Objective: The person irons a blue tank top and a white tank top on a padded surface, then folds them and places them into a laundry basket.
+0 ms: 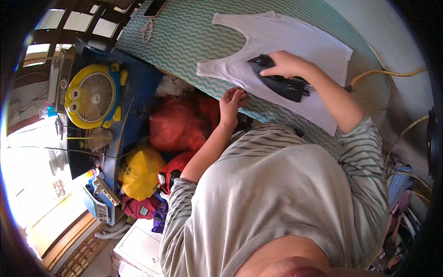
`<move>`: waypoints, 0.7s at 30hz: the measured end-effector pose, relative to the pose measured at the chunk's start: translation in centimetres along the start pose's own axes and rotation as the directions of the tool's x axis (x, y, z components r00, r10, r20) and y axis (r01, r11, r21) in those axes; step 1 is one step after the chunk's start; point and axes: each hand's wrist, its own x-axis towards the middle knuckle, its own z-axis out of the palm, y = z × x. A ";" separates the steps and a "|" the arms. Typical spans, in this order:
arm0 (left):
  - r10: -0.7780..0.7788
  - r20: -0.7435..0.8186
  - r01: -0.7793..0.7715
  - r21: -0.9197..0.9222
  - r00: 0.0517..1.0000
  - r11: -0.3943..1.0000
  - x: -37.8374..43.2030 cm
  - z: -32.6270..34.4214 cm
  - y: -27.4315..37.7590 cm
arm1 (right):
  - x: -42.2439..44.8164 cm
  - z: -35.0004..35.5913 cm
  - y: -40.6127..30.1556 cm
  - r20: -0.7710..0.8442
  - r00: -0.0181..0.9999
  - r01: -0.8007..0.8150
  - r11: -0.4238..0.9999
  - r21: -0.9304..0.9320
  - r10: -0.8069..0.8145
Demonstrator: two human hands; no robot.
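A white sleeveless top (290, 38) lies spread on a green-and-white zigzag cloth (193, 34) over a raised surface. My right hand (289, 65) grips a black clothes iron (283, 85) that rests on the top, near its side edge. The iron's soleplate is hidden. At the cloth's near edge, beside the strap and armhole of the top, is my left hand (233, 100), its fingers bent and close together; whether they pinch the fabric's edge is not clear.
A yellow and blue fan (95, 97) stands on a blue cabinet (133, 93) at left. Red bags (176, 121) and a yellow bag (142, 173) lie below the cloth's edge. A phone-like dark object (155, 7) lies at the far left corner. A yellowish cord (391, 72) runs at right.
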 end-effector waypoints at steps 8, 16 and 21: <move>0.080 -0.080 -0.078 0.027 0.994 0.997 1.1 3.0 -0.8 | -10.5 -1.7 11.6 -0.235 0.943 -0.157 0.937 0.312 0.236; 0.511 0.064 -0.510 0.231 0.858 0.828 1.3 3.8 -1.0 | -14.6 2.8 11.7 -0.258 0.964 -0.039 0.991 0.129 0.071; 0.468 0.115 -0.434 0.610 0.876 0.663 1.9 1.8 -0.6 | -12.7 3.1 8.1 -0.171 0.985 0.033 0.997 0.064 -0.022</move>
